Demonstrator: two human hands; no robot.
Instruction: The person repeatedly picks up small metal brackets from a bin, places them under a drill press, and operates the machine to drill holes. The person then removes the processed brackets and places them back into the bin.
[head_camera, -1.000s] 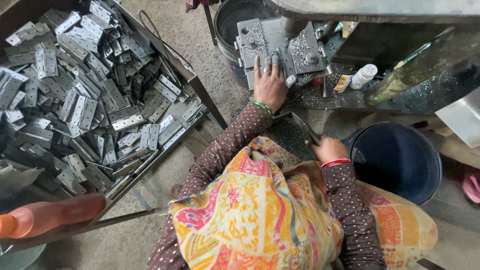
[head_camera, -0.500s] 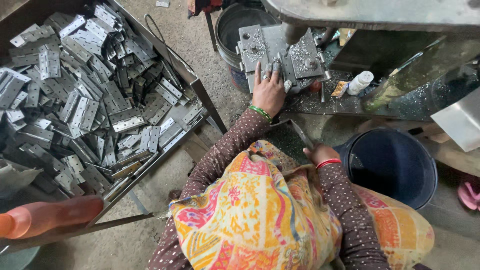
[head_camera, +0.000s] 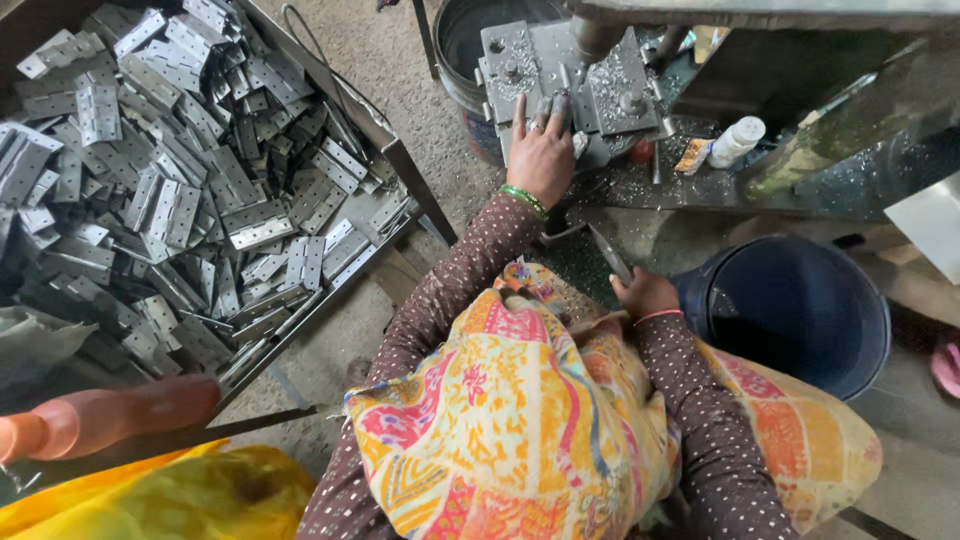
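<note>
A person's left hand (head_camera: 541, 150), fingers spread, presses flat on the grey steel press fixture (head_camera: 560, 85), while the right hand (head_camera: 645, 293) is closed around a thin metal lever (head_camera: 608, 252), beside a dark blue plastic bucket (head_camera: 800, 310).

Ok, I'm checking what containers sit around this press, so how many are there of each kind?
Blue bucket: 1
Dark bucket: 1
Metal tray of hinges: 1
White bottle: 1
Total: 4
</note>
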